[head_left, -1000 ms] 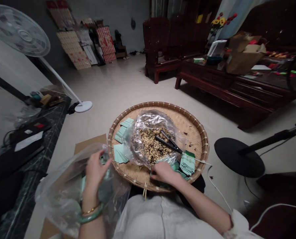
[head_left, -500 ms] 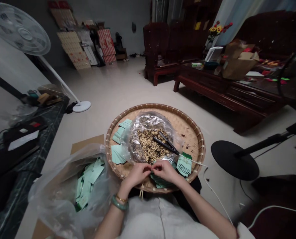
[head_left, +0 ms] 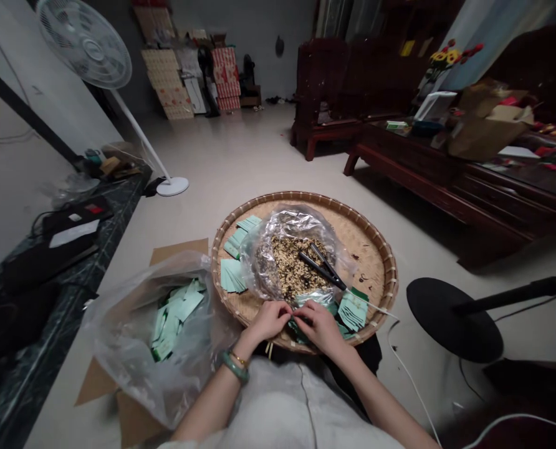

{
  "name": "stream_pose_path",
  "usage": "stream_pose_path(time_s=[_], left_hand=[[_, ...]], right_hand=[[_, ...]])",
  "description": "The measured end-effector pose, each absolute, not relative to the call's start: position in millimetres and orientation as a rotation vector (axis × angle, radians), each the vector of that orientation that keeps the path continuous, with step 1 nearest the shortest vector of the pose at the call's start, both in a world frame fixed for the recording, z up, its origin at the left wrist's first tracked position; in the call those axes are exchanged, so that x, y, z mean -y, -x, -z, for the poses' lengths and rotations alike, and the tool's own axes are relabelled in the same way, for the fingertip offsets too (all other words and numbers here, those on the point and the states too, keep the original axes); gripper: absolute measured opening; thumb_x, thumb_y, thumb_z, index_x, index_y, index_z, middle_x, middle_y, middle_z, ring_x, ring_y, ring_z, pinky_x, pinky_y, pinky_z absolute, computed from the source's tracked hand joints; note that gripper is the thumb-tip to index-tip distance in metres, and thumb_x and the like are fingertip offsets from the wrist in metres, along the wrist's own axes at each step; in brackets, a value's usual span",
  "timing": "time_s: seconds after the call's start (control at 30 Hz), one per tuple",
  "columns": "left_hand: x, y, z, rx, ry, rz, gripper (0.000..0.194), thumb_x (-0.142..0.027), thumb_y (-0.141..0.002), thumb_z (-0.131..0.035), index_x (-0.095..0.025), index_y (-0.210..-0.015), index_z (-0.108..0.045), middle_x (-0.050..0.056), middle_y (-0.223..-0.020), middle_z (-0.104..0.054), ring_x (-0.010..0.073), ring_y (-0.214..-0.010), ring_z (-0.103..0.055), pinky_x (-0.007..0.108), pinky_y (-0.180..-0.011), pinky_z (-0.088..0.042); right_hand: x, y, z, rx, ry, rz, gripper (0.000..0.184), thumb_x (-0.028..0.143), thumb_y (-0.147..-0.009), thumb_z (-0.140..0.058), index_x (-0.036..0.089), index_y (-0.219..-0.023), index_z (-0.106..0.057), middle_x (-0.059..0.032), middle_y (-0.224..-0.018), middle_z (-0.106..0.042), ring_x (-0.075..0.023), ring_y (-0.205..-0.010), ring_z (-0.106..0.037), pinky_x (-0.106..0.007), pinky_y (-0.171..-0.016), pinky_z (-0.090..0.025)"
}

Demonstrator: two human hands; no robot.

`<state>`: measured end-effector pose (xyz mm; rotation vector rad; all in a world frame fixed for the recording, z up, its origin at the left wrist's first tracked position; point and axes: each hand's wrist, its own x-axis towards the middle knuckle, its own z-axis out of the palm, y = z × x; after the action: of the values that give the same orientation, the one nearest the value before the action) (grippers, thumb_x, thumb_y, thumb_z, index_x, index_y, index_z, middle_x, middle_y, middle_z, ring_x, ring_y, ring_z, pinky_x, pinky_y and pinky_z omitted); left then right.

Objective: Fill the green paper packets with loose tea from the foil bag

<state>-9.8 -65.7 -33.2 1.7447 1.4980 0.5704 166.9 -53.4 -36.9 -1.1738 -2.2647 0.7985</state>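
My left hand (head_left: 272,318) and my right hand (head_left: 319,324) meet at the front of a round woven bamboo tray (head_left: 390,268), fingertips pinched close together. Whatever they pinch is too small and covered to make out. Under and behind my right hand lie pale green packets (head_left: 316,297). In the tray's middle sits a clear plastic bag (head_left: 263,274), open at the top, full of a pale and dark loose dried mix (head_left: 290,268). A black flat iron (head_left: 322,267), jaws apart, rests on the mix with its white cord running right. More green packets (head_left: 232,275) are fanned along the left side, others (head_left: 353,310) at the right.
Left of the tray, a large clear bag (head_left: 119,337) holds many green packets (head_left: 179,318) over cardboard. A white standing fan (head_left: 172,186) is beyond it. A black round fan base (head_left: 453,318) stands at right, near a dark wooden table (head_left: 427,168). Cords cross the floor.
The view has swung left, so everything sits further right in the picture. My fingertips stay together, the right fingers slightly more spread, and more green packets show behind them.
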Motion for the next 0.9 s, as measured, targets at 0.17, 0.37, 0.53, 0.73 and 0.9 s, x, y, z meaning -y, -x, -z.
stream_pose_path(time_s=[0.17,0.37,0.53,0.73,0.9], left_hand=[[70,9,38,-1.512,-1.726,-0.620,0.017,-0.020,-0.081,-0.047,-0.019,-0.085,-0.064,0.004,-0.081,-0.067,0.0180,-0.077,-0.059,0.027,-0.071,-0.042],[72,6,38,-1.483,-1.694,-0.696,0.017,-0.020,-0.084,-0.042,-0.017,-0.084,-0.059,0.002,-0.074,-0.062,0.0167,-0.072,-0.056,0.026,-0.067,-0.040],[71,9,41,-1.416,-1.611,-0.764,0.014,-0.023,-0.080,-0.046,-0.016,-0.078,-0.058,-0.003,-0.062,-0.053,0.0128,-0.060,-0.048,0.023,-0.059,-0.036],[73,10,44,-1.327,-1.444,-0.846,0.017,-0.028,-0.077,-0.050,-0.014,-0.077,-0.059,-0.005,-0.053,-0.048,0.0095,-0.051,-0.044,0.020,-0.051,-0.034],[75,9,43,-1.275,-1.340,-0.868,0.024,-0.029,-0.072,-0.056,-0.012,-0.088,-0.063,-0.001,-0.060,-0.058,0.0106,-0.056,-0.051,0.021,-0.055,-0.040]], right_hand=[[62,-167,43,2.230,1.125,-0.709,0.022,0.025,-0.089,-0.046,0.020,-0.096,-0.067,-0.0076,-0.084,-0.060,-0.0194,-0.082,-0.057,-0.030,-0.074,-0.046],[63,-167,48,2.201,1.184,-0.567,0.019,0.022,-0.088,-0.049,0.021,-0.095,-0.066,-0.0073,-0.086,-0.061,-0.0198,-0.082,-0.057,-0.030,-0.073,-0.047],[60,-169,50,2.174,1.218,-0.485,0.015,0.020,-0.084,-0.055,0.022,-0.094,-0.066,-0.0069,-0.087,-0.061,-0.0201,-0.083,-0.057,-0.030,-0.072,-0.048],[60,-168,51,2.186,1.142,-0.525,0.012,0.019,-0.083,-0.057,0.022,-0.090,-0.067,-0.0054,-0.084,-0.063,-0.0203,-0.083,-0.056,-0.032,-0.074,-0.046],[62,-170,47,2.107,1.118,-0.614,0.012,0.016,-0.084,-0.055,0.020,-0.084,-0.066,-0.0049,-0.082,-0.064,-0.0197,-0.081,-0.056,-0.032,-0.074,-0.044]])
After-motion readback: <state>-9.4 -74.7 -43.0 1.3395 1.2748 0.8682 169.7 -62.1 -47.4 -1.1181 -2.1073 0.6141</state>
